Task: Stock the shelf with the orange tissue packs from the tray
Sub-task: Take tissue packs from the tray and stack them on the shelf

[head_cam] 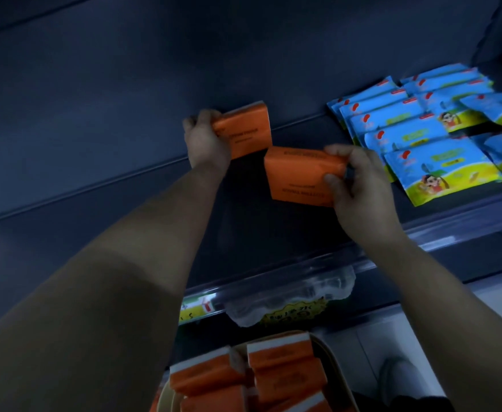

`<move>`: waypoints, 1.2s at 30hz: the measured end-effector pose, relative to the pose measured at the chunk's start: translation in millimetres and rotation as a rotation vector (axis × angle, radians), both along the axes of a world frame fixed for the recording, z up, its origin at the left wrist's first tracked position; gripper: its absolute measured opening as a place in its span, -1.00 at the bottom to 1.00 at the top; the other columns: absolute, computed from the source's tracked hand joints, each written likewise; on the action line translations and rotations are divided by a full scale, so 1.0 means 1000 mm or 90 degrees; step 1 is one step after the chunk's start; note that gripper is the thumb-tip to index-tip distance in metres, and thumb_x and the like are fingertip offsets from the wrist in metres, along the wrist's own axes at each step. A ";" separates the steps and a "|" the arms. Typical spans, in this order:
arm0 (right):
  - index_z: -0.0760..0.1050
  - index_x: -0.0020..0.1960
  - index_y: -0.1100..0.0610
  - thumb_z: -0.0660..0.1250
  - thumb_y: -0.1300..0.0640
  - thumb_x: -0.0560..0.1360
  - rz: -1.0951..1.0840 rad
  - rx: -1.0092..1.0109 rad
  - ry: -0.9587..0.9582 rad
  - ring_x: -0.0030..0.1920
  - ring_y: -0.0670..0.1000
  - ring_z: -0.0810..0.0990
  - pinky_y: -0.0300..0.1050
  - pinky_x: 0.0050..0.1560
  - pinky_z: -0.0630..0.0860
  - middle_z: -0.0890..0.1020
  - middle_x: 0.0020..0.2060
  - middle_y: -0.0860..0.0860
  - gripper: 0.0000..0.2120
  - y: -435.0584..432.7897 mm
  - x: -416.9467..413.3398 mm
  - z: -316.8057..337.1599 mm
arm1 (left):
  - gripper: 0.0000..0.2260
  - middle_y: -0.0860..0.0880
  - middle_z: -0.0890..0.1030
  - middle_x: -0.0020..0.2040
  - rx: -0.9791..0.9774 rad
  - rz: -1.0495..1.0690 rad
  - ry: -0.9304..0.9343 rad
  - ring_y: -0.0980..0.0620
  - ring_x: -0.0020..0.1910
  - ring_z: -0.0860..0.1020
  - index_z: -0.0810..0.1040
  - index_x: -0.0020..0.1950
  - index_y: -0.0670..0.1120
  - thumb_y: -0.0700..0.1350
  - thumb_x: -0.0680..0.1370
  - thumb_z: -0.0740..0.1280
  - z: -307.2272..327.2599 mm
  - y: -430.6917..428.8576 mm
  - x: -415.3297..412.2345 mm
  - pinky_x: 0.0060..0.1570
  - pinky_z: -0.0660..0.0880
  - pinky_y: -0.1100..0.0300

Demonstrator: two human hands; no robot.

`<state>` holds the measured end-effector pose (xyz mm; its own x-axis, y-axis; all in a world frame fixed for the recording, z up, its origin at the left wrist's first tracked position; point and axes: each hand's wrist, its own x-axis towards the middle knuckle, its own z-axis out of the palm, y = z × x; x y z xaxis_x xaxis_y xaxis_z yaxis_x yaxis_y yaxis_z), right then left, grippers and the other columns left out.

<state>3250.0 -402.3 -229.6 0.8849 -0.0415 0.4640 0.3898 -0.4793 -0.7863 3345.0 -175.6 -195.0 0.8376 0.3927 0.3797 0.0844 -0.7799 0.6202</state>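
My left hand grips one orange tissue pack by its left end, far back on the dark shelf. My right hand grips a second orange tissue pack by its right end, nearer the shelf's front and just right of the first. The two packs nearly touch at a corner. Below, at the bottom of the view, the tray holds several more orange packs with white ends.
Blue and yellow packets lie in overlapping rows on the right part of the same shelf. A clear plastic package and a yellow price label sit at the shelf's front rail. A shoe shows on the floor, lower right.
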 end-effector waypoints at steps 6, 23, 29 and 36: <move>0.48 0.26 0.09 0.33 0.34 0.47 0.011 -0.010 0.020 0.05 -0.22 0.39 -0.48 0.12 0.30 0.49 0.14 0.06 -0.62 0.008 0.015 0.004 | -0.72 -0.08 0.33 0.17 -0.052 -0.011 -0.049 0.10 -0.02 0.39 0.44 0.26 -0.21 -0.30 0.55 0.22 -0.001 -0.004 0.001 -0.26 0.25 0.70; 0.05 0.54 0.15 0.30 0.24 0.53 0.077 -0.114 0.210 0.43 0.08 0.29 -0.27 0.30 0.21 0.30 0.45 0.14 -0.33 0.057 0.056 0.029 | -0.64 -0.04 0.58 0.10 -0.110 -0.166 0.051 -0.01 0.10 0.55 0.52 0.22 -0.06 -0.19 0.44 0.45 -0.005 0.022 -0.034 0.17 0.50 0.07; -0.17 0.57 0.13 0.26 0.20 0.55 0.159 -0.237 0.288 0.48 0.07 0.21 -0.19 0.40 0.16 0.18 0.51 0.12 -0.23 0.064 0.072 0.028 | -0.56 -0.11 0.43 0.21 -0.061 -0.053 0.011 0.07 0.07 0.41 0.44 0.30 -0.12 -0.25 0.44 0.41 -0.005 0.015 -0.012 -0.02 0.27 0.39; -0.30 0.55 0.04 0.24 0.14 0.55 0.200 -0.152 0.326 0.33 0.04 0.41 -0.20 0.22 0.35 0.35 0.42 0.09 -0.17 0.081 0.098 0.028 | -0.53 -0.13 0.51 0.19 -0.121 -0.037 0.032 -0.02 0.11 0.51 0.38 0.30 -0.17 -0.22 0.42 0.41 -0.011 0.018 0.006 0.03 0.50 0.17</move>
<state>3348.4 -321.3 -201.7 0.9497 0.3080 -0.0564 0.1433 -0.5878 -0.7962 3350.5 -157.7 -205.9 0.8769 0.4040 0.2604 0.0778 -0.6539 0.7525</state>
